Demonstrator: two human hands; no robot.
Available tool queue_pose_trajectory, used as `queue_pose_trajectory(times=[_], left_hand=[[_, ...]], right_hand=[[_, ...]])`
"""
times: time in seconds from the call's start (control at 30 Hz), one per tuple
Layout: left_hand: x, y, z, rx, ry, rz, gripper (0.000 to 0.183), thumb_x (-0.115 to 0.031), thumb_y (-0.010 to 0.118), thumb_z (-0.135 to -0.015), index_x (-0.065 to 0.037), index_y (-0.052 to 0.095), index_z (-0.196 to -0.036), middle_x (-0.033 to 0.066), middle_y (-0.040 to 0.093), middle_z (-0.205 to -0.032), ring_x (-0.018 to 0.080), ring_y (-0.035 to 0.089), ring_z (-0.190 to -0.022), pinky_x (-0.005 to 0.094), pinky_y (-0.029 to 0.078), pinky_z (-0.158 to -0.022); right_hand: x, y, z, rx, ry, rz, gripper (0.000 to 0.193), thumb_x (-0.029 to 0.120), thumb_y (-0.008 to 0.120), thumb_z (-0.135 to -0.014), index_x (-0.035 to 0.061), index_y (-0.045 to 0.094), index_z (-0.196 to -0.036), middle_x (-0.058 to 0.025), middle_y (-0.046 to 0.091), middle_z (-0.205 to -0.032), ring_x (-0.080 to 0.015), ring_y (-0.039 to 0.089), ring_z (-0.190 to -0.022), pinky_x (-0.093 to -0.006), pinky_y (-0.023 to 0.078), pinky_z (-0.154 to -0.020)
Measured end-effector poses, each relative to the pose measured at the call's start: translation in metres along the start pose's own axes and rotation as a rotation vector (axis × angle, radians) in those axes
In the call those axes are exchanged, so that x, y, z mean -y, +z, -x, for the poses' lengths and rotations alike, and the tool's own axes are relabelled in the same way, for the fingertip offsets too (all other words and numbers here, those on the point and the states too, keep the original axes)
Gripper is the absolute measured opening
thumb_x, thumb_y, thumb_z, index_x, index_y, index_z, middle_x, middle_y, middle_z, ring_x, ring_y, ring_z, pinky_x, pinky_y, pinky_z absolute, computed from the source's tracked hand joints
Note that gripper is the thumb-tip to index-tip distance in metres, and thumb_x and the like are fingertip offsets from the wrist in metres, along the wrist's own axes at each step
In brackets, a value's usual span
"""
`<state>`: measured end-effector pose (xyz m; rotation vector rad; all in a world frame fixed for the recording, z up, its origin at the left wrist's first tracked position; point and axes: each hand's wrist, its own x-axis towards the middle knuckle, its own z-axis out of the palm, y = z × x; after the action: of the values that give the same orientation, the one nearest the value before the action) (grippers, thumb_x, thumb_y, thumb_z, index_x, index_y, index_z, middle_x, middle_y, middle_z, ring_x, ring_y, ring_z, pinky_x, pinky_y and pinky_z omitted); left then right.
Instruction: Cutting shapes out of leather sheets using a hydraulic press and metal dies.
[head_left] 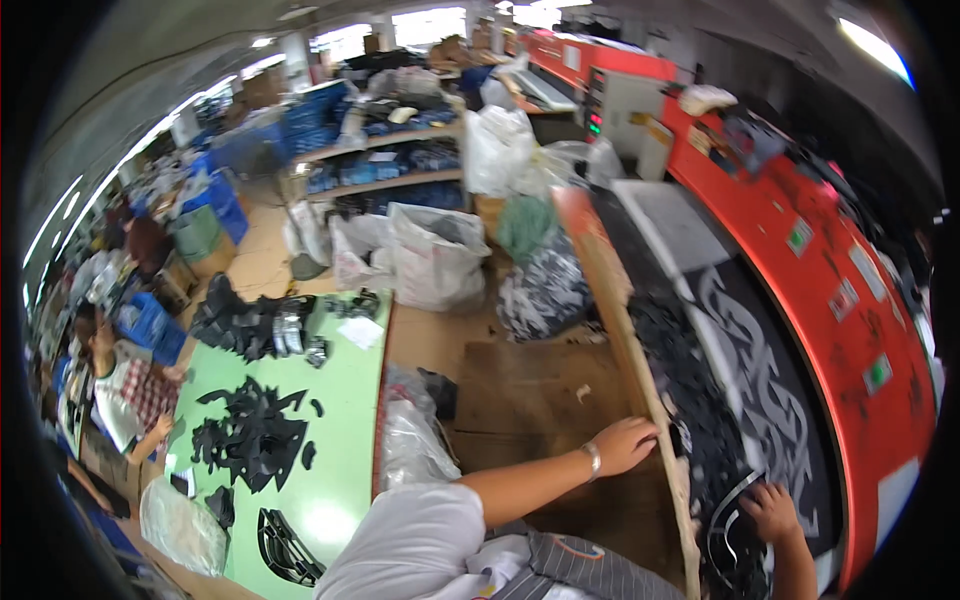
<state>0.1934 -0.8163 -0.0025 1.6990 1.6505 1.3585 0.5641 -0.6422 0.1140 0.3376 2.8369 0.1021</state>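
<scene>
My left hand point(624, 447) reaches to the wooden rail point(640, 365) of the red machine, its fingers stretched over the rail's edge, with a band on the wrist. My right hand point(775, 514) is at the black cut pieces point(690, 385) heaped in the trough behind the rail. Its fingers are bent down among them, next to a thin white curved strip point(722, 520). What those fingers hold is hidden. Beside the trough lies a dark sheet point(748, 370) with a pale grey pattern of curved shapes on the machine bed.
The red machine cover point(800, 230) rises along the right. On the left, a green table point(345, 450) carries black cut pieces point(250, 432); a person point(130, 395) in a checked apron stands beyond it. White sacks point(437, 255) and a filled bag point(545, 285) stand ahead on the floor.
</scene>
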Motion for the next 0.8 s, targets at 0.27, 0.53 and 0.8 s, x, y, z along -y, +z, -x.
queue_pose_trajectory(times=[0.27, 0.53, 0.8], left_hand=[[-0.020, 0.096, -0.135, -0.186, 0.152, -0.260, 0.056, -0.021, 0.068, -0.077, -0.005, 0.051, -0.128, 0.0172, 0.058, -0.117, 0.0360, 0.053, -0.109, 0.0463, 0.039, -0.094], [-0.037, 0.186, -0.194, 0.416, 0.108, -0.652, 0.074, -0.025, 0.070, -0.078, -0.008, 0.037, -0.142, 0.0237, 0.042, -0.136, 0.0432, 0.037, -0.126, 0.0505, 0.030, -0.107], [-0.041, 0.224, -0.214, 0.479, 0.132, -0.664, 0.066, -0.025, 0.069, -0.076, -0.006, 0.045, -0.135, 0.0234, 0.045, -0.131, 0.0426, 0.039, -0.123, 0.0509, 0.030, -0.105]], right_hand=[[-0.120, -0.056, -0.059, -0.192, -0.315, 0.264, 0.034, 0.037, 0.070, -0.068, 0.0073, 0.070, -0.084, -0.0153, 0.045, -0.141, -0.0272, 0.048, -0.123, -0.0495, 0.036, -0.105], [-0.205, 0.050, 0.147, -0.522, 1.132, -0.402, 0.066, 0.043, 0.088, -0.056, -0.0007, 0.061, -0.097, -0.0185, 0.053, -0.126, -0.0343, 0.049, -0.112, -0.0450, 0.041, -0.096], [-0.284, 0.134, 0.176, -0.456, 1.537, -0.270, 0.075, 0.048, 0.089, -0.048, 0.0054, 0.064, -0.105, -0.0126, 0.051, -0.127, -0.0311, 0.043, -0.120, -0.0429, 0.038, -0.097]])
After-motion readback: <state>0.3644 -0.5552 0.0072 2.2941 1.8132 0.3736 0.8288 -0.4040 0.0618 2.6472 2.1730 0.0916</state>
